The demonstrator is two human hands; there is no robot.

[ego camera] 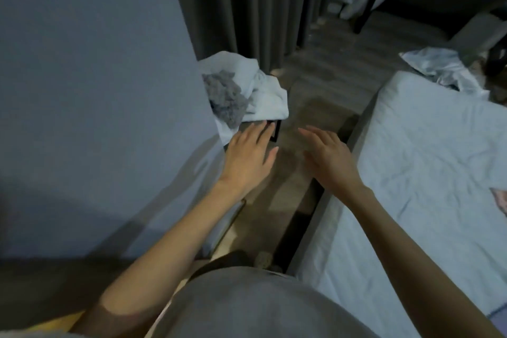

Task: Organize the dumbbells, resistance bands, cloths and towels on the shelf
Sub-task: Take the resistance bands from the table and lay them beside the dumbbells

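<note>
Closest is a grey shirt (pixel 247 304). Left hand (pixel 247 158) holds nothing, its straight fingers (pixel 260 133) at the black shelf (pixel 277 132) edge. Right hand (pixel 327 158) is flat and empty above the floor (pixel 310 90). White cloth (pixel 266 96) and fluffy grey towel (pixel 226 99) sit piled on the shelf.

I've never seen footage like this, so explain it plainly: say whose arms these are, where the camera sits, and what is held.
There is no machine here: one camera worn on a person's head looks down at their bare arms. The left hand reaches, fingers straight, toward a dark frame under a heap of white cloth and a fuzzy grey cloth. The right hand hangs open over the floor beside a bed. Neither hand holds anything.
</note>
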